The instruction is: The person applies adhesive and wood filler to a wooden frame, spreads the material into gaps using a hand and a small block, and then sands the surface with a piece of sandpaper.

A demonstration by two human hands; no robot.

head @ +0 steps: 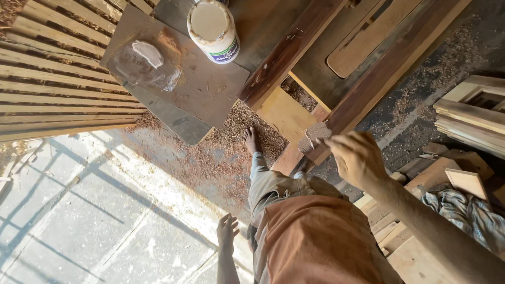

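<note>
My right hand point(357, 158) reaches forward and pinches a small rough brown piece of sandpaper point(314, 137) at its fingertips. The sandpaper rests against the lower end of a dark wooden frame rail point(379, 73). My left hand point(227, 231) hangs beside my leg with its fingers apart, holding nothing, above the sunlit concrete floor point(79, 210). My bare foot point(251, 141) stands in wood shavings below the frame.
A white plastic jar point(213, 29) stands on a flat board point(200, 89) that carries a smear of white paste point(147, 53). A slatted wooden panel point(52, 79) lies at left. Stacked timber point(473, 110), offcuts and a checked cloth point(463, 210) sit at right. Sawdust covers the ground.
</note>
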